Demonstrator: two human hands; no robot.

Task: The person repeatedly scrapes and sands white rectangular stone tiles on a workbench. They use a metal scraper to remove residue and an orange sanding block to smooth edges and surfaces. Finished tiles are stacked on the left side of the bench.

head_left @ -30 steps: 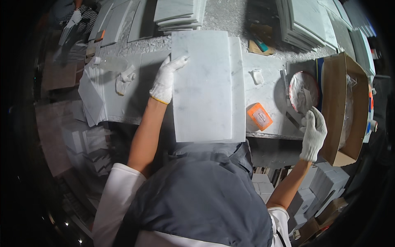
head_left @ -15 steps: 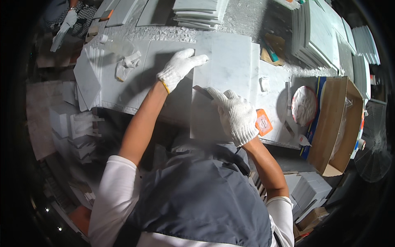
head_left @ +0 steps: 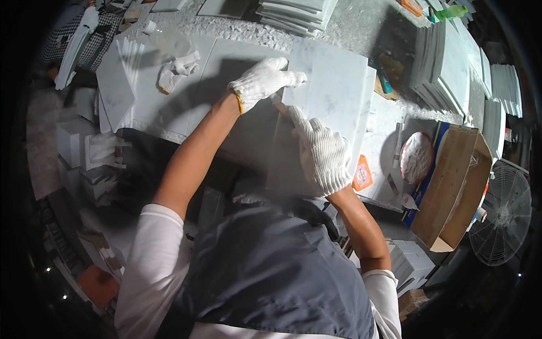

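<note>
Both gloved hands (head_left: 293, 113) on marble tile (head_left: 333, 96)

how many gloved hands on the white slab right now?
2. The left hand rests on the upper left part of the white slab; the right hand lies flat lower down, toward the slab's near edge. No other hands show.

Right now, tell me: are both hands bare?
No, the left hand and right hand both wear white knitted gloves on the marble tile.

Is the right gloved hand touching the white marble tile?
Touching: the head view shows the right hand lying flat on the marble tile.
</note>
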